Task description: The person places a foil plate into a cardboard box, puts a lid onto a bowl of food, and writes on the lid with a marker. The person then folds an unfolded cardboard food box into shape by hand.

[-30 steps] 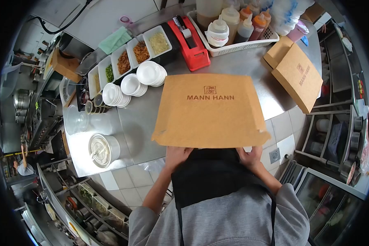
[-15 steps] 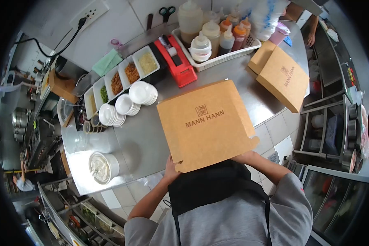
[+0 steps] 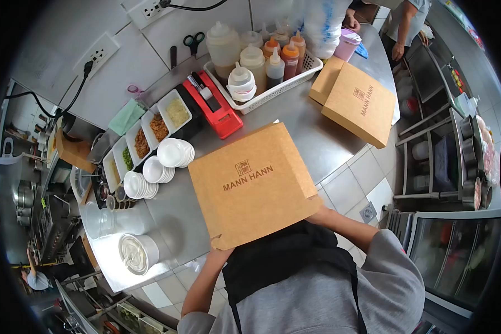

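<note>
A brown cardboard box printed "MANN HANN" sits in front of me, its lid down and its near side overhanging the steel table's edge. At the near left corner, by a small loose tab, my left hand grips the box; its fingers are mostly hidden beneath the cardboard. My right hand holds the near right corner, fingers partly covered by the side flap. Whether the front flap is tucked in does not show.
Another closed cardboard box stands at the back right. Behind are a red dispenser, a white basket of squeeze bottles, topping trays and stacked white lids. A white tub is at left. Other people stand at the far right and far left.
My view has shifted, so the table items appear moved left. My right hand has come up to the box's right corner flap, and my left hand remains at the left corner.
</note>
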Demonstrator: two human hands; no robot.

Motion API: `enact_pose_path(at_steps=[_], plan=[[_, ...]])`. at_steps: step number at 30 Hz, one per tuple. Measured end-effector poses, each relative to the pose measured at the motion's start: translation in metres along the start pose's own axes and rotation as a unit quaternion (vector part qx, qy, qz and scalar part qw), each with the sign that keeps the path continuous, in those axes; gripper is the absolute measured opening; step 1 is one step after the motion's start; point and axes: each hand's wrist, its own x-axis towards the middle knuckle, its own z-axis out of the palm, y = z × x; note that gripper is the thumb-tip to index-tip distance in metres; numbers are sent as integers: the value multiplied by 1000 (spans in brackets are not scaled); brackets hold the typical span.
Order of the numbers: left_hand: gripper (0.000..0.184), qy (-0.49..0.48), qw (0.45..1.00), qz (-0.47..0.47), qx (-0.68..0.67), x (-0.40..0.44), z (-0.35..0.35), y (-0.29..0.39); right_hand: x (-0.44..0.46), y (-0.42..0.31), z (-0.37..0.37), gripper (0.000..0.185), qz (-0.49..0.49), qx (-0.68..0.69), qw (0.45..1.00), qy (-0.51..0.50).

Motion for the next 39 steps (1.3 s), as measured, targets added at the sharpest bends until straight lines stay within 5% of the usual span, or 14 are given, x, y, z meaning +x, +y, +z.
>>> enact_pose_path(at_steps=[5,14,17,21,39], plan=[[37,-28,999,-5,42,-7,6,-5,4,-1,3,33,26,-17,999,-28],[40,-36,992,5,123,-20,15,-12,6,-15,16,32,-13,-96,993,63],[41,-37,989,15,141,-19,18,-14,1,-5,29,31,27,-114,992,-49],[43,-36,987,22,158,-18,18,-11,6,2,25,41,-50,25,997,-51],[50,-33,964,92,246,2,8,-1,2,-9,21,45,-11,-68,997,33]])
